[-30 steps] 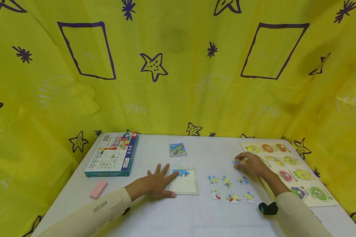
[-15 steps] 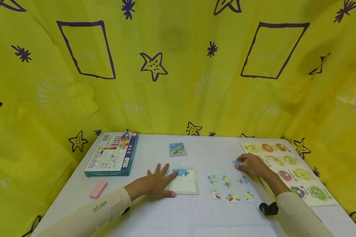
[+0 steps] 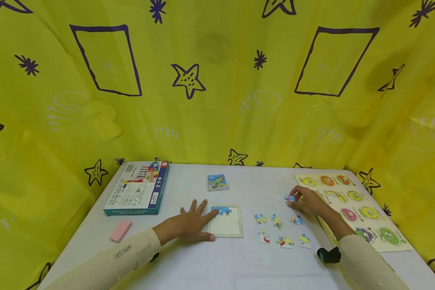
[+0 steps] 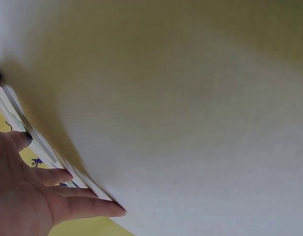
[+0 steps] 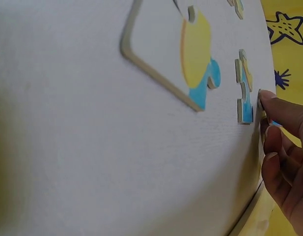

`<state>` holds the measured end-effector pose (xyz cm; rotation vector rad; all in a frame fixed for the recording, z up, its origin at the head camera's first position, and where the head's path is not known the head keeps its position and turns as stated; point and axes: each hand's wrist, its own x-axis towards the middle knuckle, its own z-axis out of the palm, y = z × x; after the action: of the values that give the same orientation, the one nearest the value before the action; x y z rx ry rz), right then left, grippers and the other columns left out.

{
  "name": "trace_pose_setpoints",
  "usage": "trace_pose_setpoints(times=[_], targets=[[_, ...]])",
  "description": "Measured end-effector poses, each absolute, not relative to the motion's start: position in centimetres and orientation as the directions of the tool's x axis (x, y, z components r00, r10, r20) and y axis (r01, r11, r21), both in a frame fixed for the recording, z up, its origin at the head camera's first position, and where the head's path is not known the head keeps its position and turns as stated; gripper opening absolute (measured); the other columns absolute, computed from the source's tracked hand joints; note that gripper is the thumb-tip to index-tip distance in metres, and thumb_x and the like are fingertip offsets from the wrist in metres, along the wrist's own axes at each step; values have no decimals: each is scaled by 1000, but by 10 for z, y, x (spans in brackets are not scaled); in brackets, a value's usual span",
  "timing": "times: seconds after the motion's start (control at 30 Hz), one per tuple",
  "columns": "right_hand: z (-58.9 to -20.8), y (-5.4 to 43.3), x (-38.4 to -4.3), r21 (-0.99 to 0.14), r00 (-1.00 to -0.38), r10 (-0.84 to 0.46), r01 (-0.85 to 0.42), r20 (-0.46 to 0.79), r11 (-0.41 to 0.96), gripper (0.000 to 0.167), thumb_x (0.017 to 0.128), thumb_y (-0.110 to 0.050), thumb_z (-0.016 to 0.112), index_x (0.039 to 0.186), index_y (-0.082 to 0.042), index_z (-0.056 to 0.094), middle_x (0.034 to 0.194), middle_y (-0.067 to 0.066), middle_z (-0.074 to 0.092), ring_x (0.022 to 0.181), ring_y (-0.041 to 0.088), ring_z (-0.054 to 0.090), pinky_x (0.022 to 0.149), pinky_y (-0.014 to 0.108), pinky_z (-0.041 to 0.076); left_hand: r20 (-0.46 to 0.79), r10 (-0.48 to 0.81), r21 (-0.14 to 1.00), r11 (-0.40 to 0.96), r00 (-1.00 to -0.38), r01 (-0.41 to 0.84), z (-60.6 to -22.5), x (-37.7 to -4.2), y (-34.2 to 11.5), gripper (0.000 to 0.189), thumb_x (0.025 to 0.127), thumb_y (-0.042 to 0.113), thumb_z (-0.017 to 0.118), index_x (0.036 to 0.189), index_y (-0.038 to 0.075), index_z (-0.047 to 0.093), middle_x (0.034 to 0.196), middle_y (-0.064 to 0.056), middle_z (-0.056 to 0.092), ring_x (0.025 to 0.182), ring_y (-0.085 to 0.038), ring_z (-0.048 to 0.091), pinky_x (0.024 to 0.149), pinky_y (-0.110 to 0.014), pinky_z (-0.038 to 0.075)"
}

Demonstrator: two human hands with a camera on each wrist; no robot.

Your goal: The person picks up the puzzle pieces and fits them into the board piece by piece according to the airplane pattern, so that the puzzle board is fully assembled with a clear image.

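My left hand point(image 3: 190, 223) lies with fingers spread at the left side of a small square puzzle tray point(image 3: 233, 226). Its index finger rests on the joined blue puzzle pieces point(image 3: 224, 210) along the tray's top edge. In the left wrist view, the fingers of this hand point(image 4: 28, 196) stretch out along the white tabletop. To the right, my right hand point(image 3: 309, 200) pinches a blue jigsaw piece point(image 3: 288, 199) between thumb and fingers, behind the loose pieces. From the right wrist, this hand point(image 5: 289, 157) shows beyond a loose piece point(image 5: 195, 54) with yellow, white and blue print.
Two rows of loose jigsaw pieces point(image 3: 284, 242) lie right of the tray. Behind it is a small picture card point(image 3: 217, 183). A teal-edged box point(image 3: 135, 193) and a pink block point(image 3: 121, 230) sit at left, a fruit board point(image 3: 351, 197) at right.
My right fingers have shifted on the jigsaw piece, turning it so that more of its printed face shows. The left hand stays in place.
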<state>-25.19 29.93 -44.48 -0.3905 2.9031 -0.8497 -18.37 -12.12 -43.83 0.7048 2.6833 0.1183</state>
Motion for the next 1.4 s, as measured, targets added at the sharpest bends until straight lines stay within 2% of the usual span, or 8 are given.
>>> trace_pose_setpoints(times=[0.33,0.57,0.67,0.77,0.97,1.23,1.4], targets=[[-445,297,-250,-614,-953,-303,-248,15,749,20,92,-5,69,111,-2,64,90,9,63,75,18,53,61,26,42,-318,491,176,871,-811,458,-437,-183,-121,86,88,70,58,159,31,28,167,-19,18,149,-54,18,105,-77,30],[-444,291,-249,-646,-939,-341,-285,40,708,20,95,-7,66,113,0,64,87,9,63,62,12,52,54,24,42,-329,484,184,875,-811,448,-436,-184,-120,87,88,70,59,159,33,27,167,-17,17,150,-53,16,106,-77,28],[-443,288,-249,-686,-936,-352,-271,24,675,21,97,-6,64,117,1,61,86,10,60,52,10,50,49,24,43,-329,483,180,876,-812,448,-436,-183,-120,87,87,70,60,159,33,27,167,-17,18,150,-53,17,106,-77,29],[-442,284,-248,-721,-932,-362,-248,-4,647,21,99,-5,61,118,1,59,87,11,57,49,10,47,47,25,43,-329,482,178,876,-812,448,-436,-183,-120,87,87,70,59,159,33,27,167,-17,18,149,-53,17,106,-77,29],[-439,272,-247,-746,-930,-364,-214,-41,631,22,99,-7,62,119,3,61,90,10,55,54,11,46,49,22,40,-328,482,176,876,-812,448,-437,-184,-120,87,87,70,60,159,33,27,167,-17,18,150,-53,17,106,-77,29],[-439,258,-246,-717,-917,-398,-279,2,639,23,96,-8,67,116,2,66,90,10,63,59,10,51,53,23,45,-327,480,177,877,-814,446,-438,-184,-120,87,87,70,61,159,34,27,167,-17,18,150,-53,17,105,-77,29],[-440,251,-245,-719,-901,-434,-307,9,623,23,96,-8,66,118,1,64,86,8,61,61,11,51,54,23,45,-325,480,178,877,-815,446,-439,-184,-120,88,86,70,61,159,34,27,167,-17,18,150,-53,17,106,-77,29]])
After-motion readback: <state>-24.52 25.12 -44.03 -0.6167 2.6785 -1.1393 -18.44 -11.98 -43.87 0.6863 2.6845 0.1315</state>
